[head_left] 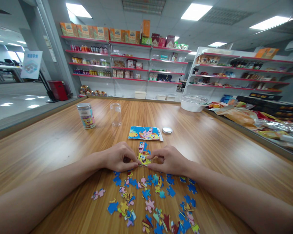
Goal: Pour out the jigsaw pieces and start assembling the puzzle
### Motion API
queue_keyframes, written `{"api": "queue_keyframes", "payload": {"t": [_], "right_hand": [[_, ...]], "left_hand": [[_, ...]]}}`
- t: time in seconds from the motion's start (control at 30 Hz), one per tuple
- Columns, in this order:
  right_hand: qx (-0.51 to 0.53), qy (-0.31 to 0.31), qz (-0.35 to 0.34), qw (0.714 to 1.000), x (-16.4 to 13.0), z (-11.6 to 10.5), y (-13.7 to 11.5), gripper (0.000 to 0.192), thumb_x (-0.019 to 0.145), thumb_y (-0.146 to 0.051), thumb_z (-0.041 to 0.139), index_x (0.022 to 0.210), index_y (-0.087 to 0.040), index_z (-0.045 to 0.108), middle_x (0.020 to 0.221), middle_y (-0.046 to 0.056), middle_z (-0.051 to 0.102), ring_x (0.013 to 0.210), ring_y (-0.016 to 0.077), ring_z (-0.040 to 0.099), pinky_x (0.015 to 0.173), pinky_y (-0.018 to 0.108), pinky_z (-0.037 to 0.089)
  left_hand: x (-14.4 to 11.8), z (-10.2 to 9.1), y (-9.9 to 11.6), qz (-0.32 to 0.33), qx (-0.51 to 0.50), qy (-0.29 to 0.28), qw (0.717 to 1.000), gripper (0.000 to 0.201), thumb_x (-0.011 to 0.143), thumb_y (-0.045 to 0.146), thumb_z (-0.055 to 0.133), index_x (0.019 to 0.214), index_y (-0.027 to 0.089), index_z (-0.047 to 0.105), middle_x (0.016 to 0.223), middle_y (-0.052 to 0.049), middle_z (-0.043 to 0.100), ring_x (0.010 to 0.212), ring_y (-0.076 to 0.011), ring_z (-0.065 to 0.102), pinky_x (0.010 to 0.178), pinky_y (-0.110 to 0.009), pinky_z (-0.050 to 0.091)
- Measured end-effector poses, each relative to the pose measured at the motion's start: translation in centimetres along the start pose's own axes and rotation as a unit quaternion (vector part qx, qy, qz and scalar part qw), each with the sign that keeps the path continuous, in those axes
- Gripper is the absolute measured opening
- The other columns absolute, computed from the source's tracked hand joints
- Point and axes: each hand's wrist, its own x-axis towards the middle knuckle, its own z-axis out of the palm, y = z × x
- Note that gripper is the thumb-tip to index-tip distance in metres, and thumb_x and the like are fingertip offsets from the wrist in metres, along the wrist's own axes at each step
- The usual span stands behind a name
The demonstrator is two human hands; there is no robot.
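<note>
My left hand (120, 161) and right hand (167, 161) pinching the joined puzzle pieces (143, 153) between fingertips, loose pieces (148, 201) at six o'clock, reference picture (145, 133) at twelve

Bare table (51, 146) left; loose pieces (148, 201) near.

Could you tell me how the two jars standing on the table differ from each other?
The left jar wears a silver lid; the clear jar is open. The left jar carries a cartoon label, while the clear jar is bare and see-through. The left jar looks wider. Both stand upright on the wooden table.
</note>
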Motion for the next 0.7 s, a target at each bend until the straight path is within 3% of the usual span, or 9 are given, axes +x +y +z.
{"api": "queue_keyframes", "payload": {"t": [0.3,0.47,0.63,0.7], "right_hand": [[0.0,-0.006,-0.002,1.0,0.04,-0.11,-0.13,0.034,0.08,-0.05,0.069,0.095,-0.021,0.078,0.056,0.0,0.059,0.049,0.0093,0.045,0.052,0.023,0.029],[0.006,-0.009,-0.017,1.0,0.12,-0.17,-0.11,0.031,0.081,-0.048,0.068,0.093,-0.021,0.078,0.054,-0.002,0.055,0.048,0.0085,0.044,0.051,0.022,0.027],[0.01,-0.01,-0.018,1.0,0.02,-0.16,-0.04,0.033,0.082,-0.05,0.066,0.095,-0.022,0.078,0.054,-0.002,0.055,0.048,0.0085,0.044,0.051,0.022,0.028],[0.01,-0.011,-0.016,1.0,0.02,-0.16,-0.05,0.033,0.082,-0.05,0.066,0.094,-0.022,0.078,0.054,-0.002,0.055,0.048,0.0086,0.044,0.051,0.022,0.027]], "left_hand": [[0.11,-0.04,0.1,-0.017,-0.014,0.008,1.0,0.022,0.088,0.019,0.058,0.095,0.01,0.077,0.065,-0.008,0.071,0.048,-0.0089,0.054,0.045,-0.017,0.037],[-0.13,0.01,-0.53,-0.042,-0.022,0.077,0.996,0.033,0.087,0.016,0.052,0.114,0.01,0.07,0.044,0.006,0.047,0.037,-0.0061,0.031,0.039,-0.016,0.026],[-0.18,0.04,-0.67,0.002,0.022,0.027,0.999,0.033,0.079,0.009,0.051,0.099,0.014,0.077,0.06,-0.003,0.066,0.046,-0.0082,0.049,0.046,-0.017,0.036],[-0.13,0.03,-0.57,-0.001,0.029,0.023,0.999,0.033,0.078,0.008,0.051,0.097,0.014,0.077,0.06,-0.004,0.067,0.046,-0.0087,0.051,0.046,-0.017,0.037]]}}
